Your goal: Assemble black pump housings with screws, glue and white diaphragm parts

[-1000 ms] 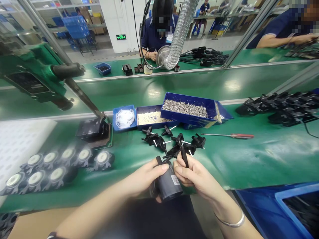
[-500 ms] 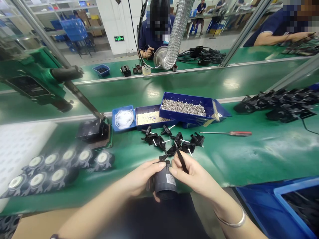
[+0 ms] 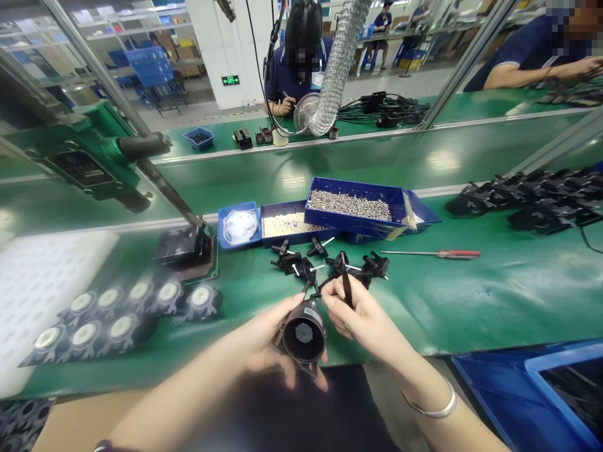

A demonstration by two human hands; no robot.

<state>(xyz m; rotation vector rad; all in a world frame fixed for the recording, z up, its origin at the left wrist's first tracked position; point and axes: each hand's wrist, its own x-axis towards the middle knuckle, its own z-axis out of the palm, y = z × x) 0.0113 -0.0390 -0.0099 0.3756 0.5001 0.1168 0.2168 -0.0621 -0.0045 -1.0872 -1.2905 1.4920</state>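
Observation:
My left hand [image 3: 276, 336] is wrapped round a black cylindrical housing [image 3: 292, 342], whose open round end faces up toward me. A grey ribbed disc shows deep inside it. My right hand [image 3: 353, 307] is closed on black tweezers [image 3: 347, 290], their tips pointing up and away from the housing. The right fingers are near the housing's right side; whether they touch it I cannot tell. Just beyond both hands lie several small black plastic parts [image 3: 306, 270] with white sleeves or pins sticking out.
Behind lie a blue tray of white tubing [image 3: 240, 227], a bin of cream-coloured pieces [image 3: 287, 223] and a bin of metal screws [image 3: 348, 205]. A screwdriver [image 3: 456, 254] lies right. Left are a green press [image 3: 89, 157] and round-faced black parts [image 3: 122, 328]. A co-worker [image 3: 301, 56] sits opposite.
The housing has tipped, so its open end now faces me instead of its labelled side. My right hand has shifted slightly right, and the tweezers stand more upright.

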